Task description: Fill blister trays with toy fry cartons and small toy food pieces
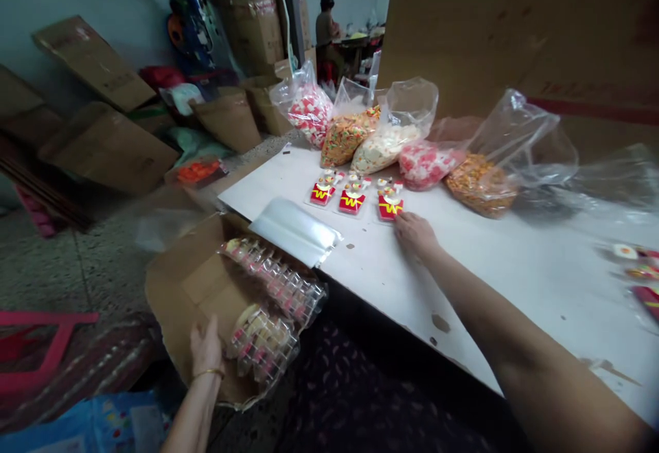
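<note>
My right hand (416, 235) is at the table, its fingers closed on the lower right corner of a clear plastic pack (390, 204) with a red and yellow "M" piece inside. Two similar packs, a middle one (351, 200) and a left one (322, 193), lie beside it in a row. Low on the left, my left hand (206, 349) reaches into an open cardboard box (178, 302) with its fingers apart, holding nothing visible. Right of that hand, the box holds two rows of stacked clear packs, an upper row (278, 280) and a lower row (265, 344).
Silver pouches (296, 230) lie at the white table's (371, 268) left edge. Behind the packs stand plastic bags of colourful small pieces, among them an orange-filled bag (481, 185). Cartons (95, 62) crowd the left, near a pink stool (56, 343). A person (325, 31) sits far back.
</note>
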{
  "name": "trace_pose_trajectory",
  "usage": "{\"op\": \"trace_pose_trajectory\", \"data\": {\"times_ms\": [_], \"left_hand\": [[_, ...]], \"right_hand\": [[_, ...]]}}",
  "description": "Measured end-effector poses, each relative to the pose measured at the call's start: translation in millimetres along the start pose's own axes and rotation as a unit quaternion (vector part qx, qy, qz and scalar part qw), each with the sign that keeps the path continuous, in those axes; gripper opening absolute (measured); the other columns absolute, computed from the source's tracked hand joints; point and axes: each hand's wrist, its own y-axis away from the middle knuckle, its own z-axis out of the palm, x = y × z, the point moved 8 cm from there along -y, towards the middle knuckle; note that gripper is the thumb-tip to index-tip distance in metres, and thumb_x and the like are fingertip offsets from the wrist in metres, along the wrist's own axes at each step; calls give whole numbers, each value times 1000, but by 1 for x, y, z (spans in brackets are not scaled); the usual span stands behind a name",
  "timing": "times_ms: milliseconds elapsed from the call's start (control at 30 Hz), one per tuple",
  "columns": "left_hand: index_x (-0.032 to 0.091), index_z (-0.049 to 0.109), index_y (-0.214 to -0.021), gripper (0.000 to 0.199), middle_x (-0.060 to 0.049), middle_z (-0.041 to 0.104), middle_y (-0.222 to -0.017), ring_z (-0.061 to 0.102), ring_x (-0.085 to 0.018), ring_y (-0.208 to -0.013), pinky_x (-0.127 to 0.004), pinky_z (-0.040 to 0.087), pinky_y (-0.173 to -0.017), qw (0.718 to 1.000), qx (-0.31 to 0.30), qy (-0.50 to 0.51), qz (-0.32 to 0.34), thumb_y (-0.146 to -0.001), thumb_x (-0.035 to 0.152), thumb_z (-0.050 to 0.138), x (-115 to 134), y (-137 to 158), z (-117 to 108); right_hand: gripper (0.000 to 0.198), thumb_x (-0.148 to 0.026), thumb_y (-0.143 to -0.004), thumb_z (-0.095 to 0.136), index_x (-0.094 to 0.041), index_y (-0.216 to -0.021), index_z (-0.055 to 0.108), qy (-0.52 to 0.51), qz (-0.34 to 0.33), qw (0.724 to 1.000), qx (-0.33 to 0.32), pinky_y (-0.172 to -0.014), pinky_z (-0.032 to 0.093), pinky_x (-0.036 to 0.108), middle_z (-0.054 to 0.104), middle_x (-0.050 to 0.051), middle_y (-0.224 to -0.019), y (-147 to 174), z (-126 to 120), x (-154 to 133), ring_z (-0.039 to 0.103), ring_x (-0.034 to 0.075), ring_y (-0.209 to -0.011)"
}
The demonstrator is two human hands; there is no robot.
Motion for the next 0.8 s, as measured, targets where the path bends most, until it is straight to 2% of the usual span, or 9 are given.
{"op": "trace_pose_trajectory", "data": {"times_ms": [67,133,233,300,400,500,600,700,800], "left_hand": [[25,52,-110,45,-2,52,-121,39,-25,-120,-43,27,-103,988,-13,-37,149,-68,37,61,42,13,24],[20,61,-94,31,-6,54,-117,42,-24,-118,-38,24,-105,946,-117,-74,294,-66,32,63,81,34,74],[23,66,-82,23,-5,60,-109,41,-23,-117,-35,23,-105,886,-278,-104,358,-60,23,70,106,51,158],[26,65,-80,25,-3,59,-111,39,-24,-118,-36,22,-104,827,-359,-178,394,-57,19,72,111,55,211],[26,65,-77,25,-4,58,-110,40,-29,-113,-42,21,-100,757,-377,-321,427,-54,18,73,106,42,262],[24,64,-71,9,-4,58,-103,44,-28,-102,-43,24,-93,695,-360,-425,455,-63,22,66,99,29,285],[20,60,-64,6,-5,57,-90,46,-25,-95,-41,27,-88,665,-362,-452,472,-69,20,57,98,35,293],[20,57,-64,7,-5,56,-86,47,-23,-92,-37,30,-85,649,-386,-440,486,-70,18,55,92,68,300],[20,56,-65,6,-4,55,-84,49,-20,-88,-32,34,-82,602,-472,-393,510,-71,19,54,69,131,313]], "right_hand": [[30,-19,-84,34,-10,-94,61,40,-2,999,-14,-74,37,37,60,17,-99,11,0,-3,49,27,-93],[30,-17,-84,32,-11,-83,62,68,-13,997,-18,-69,35,36,62,17,-87,34,-3,-9,51,26,-84],[30,-14,-83,33,-13,-75,62,74,-36,996,-38,-66,33,35,62,15,-77,77,-6,-28,53,25,-78],[29,-13,-82,34,-14,-74,62,64,-31,996,-62,-65,34,34,63,14,-74,103,-6,-41,54,24,-76],[29,-17,-83,34,-16,-80,63,30,19,995,-96,-62,36,32,63,13,-73,129,-6,-49,56,23,-74],[32,-28,-86,32,-18,-88,63,-44,24,994,-101,-64,40,32,64,11,-80,142,-11,-44,58,22,-75],[38,-38,-81,43,-19,-111,56,-112,-39,990,-81,-81,41,36,58,13,-111,144,-16,-22,53,25,-100],[77,-45,-65,60,-20,-133,33,-108,-48,985,-129,-95,31,46,32,14,-138,138,-5,15,30,31,-125],[97,-44,-55,66,-24,-138,21,-58,-28,976,-208,-96,23,57,21,12,-143,134,14,41,13,36,-130]]}}
